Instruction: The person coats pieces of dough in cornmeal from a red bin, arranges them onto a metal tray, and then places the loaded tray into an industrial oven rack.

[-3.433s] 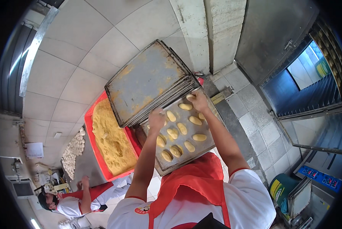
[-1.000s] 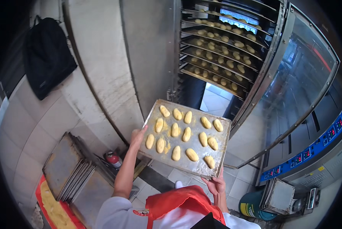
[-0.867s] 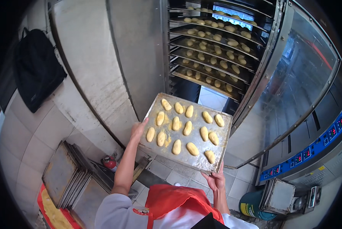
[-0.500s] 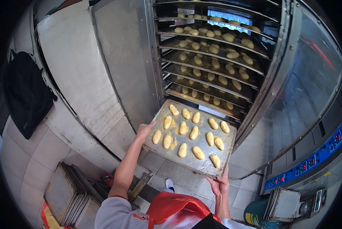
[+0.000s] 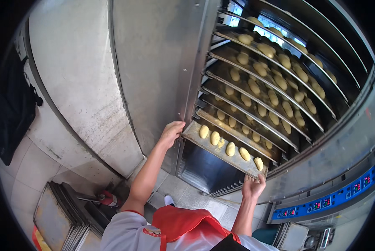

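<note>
A metal baking tray (image 5: 214,149) carrying oblong pieces of pale dough (image 5: 230,149) is mostly inside a tall metal rack cabinet (image 5: 188,67), on a low level. Only its front strip, with a single row of dough, sticks out. My left hand (image 5: 170,134) is closed at the tray's left front corner, close to the cabinet's upright; its fingertips are partly hidden. At the right front corner, my right hand (image 5: 253,188) grips the tray from below, palm up, its fingers under the edge.
Above, several more trays of dough (image 5: 254,86) fill the levels. A clear cabinet door (image 5: 317,154) stands open at right, before a blue control panel (image 5: 323,201). Stacked trays (image 5: 56,213) and a red fire extinguisher (image 5: 108,198) are at lower left; more trays (image 5: 294,236) are lower right.
Both hands have moved the tray forward into the cabinet, so its rear rows of dough are now hidden under the tray above. My view has moved closer to the rack.
</note>
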`<state>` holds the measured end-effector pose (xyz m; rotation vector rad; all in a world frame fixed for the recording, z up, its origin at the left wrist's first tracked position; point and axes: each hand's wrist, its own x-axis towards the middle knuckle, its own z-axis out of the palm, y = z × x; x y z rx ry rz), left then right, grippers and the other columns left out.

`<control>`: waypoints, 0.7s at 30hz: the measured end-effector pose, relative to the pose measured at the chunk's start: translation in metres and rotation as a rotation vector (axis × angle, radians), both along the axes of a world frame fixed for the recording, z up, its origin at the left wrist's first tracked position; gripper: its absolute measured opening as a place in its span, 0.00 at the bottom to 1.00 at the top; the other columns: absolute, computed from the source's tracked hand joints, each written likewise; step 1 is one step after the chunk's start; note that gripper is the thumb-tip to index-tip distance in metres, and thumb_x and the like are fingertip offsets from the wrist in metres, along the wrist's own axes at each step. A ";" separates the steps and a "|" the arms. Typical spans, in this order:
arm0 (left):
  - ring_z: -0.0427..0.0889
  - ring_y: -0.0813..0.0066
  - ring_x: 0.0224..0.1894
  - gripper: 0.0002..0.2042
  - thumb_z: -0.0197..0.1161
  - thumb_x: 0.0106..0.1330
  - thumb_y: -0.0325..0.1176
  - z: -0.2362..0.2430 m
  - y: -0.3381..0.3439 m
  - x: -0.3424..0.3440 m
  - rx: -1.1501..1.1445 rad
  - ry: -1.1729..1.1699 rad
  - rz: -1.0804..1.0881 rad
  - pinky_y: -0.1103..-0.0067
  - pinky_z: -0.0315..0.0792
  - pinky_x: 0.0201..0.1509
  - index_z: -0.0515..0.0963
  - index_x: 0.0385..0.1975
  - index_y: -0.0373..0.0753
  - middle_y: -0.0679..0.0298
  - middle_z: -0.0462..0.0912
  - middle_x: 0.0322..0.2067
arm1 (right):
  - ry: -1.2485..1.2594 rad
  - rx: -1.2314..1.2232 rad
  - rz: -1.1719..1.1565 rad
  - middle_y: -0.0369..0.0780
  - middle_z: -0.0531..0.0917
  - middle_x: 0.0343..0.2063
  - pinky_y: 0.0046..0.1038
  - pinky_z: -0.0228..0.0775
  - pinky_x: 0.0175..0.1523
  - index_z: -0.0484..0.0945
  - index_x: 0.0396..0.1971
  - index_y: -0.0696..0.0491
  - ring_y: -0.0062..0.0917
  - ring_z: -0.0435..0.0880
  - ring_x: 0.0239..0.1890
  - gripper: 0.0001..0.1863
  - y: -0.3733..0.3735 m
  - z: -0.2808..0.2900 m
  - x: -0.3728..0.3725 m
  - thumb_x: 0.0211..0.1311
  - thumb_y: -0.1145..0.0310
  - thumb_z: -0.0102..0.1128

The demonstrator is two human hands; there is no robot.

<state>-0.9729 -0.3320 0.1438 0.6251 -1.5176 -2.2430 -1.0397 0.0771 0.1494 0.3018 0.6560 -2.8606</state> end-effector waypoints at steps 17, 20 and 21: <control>0.77 0.76 0.40 0.20 0.63 0.63 0.51 -0.136 0.052 0.331 0.321 -0.193 0.773 0.76 0.68 0.46 0.76 0.47 0.43 0.68 0.79 0.42 | 0.439 0.761 0.085 0.37 0.82 0.35 0.25 0.72 0.33 0.77 0.42 0.52 0.24 0.80 0.28 0.08 -0.145 -0.116 -0.207 0.63 0.74 0.55; 0.77 0.77 0.38 0.16 0.63 0.65 0.46 -0.128 0.114 0.395 0.342 -0.121 0.915 0.78 0.70 0.43 0.76 0.44 0.43 0.67 0.80 0.38 | 0.447 0.824 0.200 0.38 0.82 0.33 0.25 0.71 0.31 0.75 0.48 0.53 0.23 0.79 0.27 0.14 -0.160 -0.159 -0.253 0.63 0.75 0.55; 0.77 0.77 0.38 0.16 0.63 0.65 0.46 -0.116 0.136 0.404 0.338 -0.126 0.991 0.78 0.70 0.43 0.76 0.44 0.43 0.67 0.80 0.38 | 0.458 0.838 0.224 0.38 0.82 0.32 0.25 0.71 0.30 0.74 0.51 0.53 0.23 0.79 0.26 0.16 -0.157 -0.166 -0.275 0.63 0.75 0.55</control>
